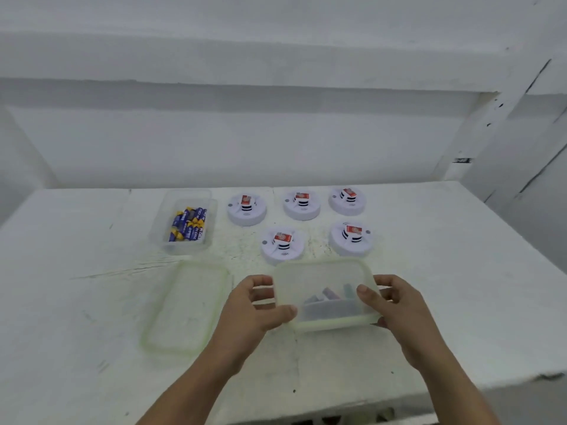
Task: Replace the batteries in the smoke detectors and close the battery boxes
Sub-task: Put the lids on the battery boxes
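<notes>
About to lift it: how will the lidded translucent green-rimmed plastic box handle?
The translucent green-rimmed plastic box likely feels light, holding few dark batteries; loose, they may slide if tilted. Smooth walls could slip from left hand and right hand.

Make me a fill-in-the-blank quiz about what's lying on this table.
1. ___ smoke detectors stand on the table.
2. The blue-and-yellow batteries lie in a clear box that has no ___.
3. The loose lid lies to the ___ of the held box, gripped by the left hand and right hand.
Missing: five; lid; left.
</notes>
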### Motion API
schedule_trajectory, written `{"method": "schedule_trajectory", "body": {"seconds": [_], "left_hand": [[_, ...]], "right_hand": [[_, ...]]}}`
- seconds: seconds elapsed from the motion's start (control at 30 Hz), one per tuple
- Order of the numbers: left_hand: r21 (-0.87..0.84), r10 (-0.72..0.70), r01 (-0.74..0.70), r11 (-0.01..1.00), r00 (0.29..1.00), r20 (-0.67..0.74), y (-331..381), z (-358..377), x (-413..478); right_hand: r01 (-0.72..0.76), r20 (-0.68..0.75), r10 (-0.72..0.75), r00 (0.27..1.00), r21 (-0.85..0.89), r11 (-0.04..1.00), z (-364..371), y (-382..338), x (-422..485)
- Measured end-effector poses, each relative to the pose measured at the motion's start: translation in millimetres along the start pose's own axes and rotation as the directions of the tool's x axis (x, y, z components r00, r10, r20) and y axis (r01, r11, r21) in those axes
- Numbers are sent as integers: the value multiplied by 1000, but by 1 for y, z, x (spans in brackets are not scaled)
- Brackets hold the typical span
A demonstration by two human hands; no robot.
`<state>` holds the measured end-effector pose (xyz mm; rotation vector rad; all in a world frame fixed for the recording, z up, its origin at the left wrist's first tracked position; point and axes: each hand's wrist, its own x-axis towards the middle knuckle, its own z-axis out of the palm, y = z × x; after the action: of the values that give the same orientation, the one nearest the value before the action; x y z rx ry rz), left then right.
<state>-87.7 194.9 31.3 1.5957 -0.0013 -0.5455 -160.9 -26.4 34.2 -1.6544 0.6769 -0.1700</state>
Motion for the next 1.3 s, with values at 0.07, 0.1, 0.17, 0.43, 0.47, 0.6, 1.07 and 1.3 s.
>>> {"method": "schedule_trajectory", "body": {"seconds": [0.07, 0.1, 0.17, 0.43, 0.47, 0.6, 1.07, 1.3], "left_hand": [[-10, -16, 16, 1000, 1000, 11, -8, -15, -4], [-14, -27, 27, 1000, 1000, 16, -12, -25, -8], [-33, -37, 38, 999, 999, 30, -17, -33, -9], [-47, -51, 56, 997, 993, 103, -27, -44, -7], [-41, -50, 54, 998, 995, 90, -26, -46, -8], [11, 60, -59, 998, 995, -74, -14, -67, -13], [690, 234, 138, 711, 878, -417, -30, -170, 49], [624, 102, 88, 776, 960, -262, -18, -190, 49]], "right_hand": [[-2, -29, 1, 1000, -19, 1000, 16, 3, -12], [-6, -42, 5, 999, -34, 999, 26, 3, -20], [-3, -67, -1, 998, -60, 998, 35, 4, -27], [-20, -97, -7, 995, -280, 960, 42, 1, -35], [-22, -97, -13, 995, -350, 936, 43, -1, -33], [57, -171, -242, 955, -696, 716, 55, -14, -25], [505, 480, -182, 858, -729, 463, 227, -43, -36], [297, 304, -60, 951, -839, 457, 254, -36, -18]]}}
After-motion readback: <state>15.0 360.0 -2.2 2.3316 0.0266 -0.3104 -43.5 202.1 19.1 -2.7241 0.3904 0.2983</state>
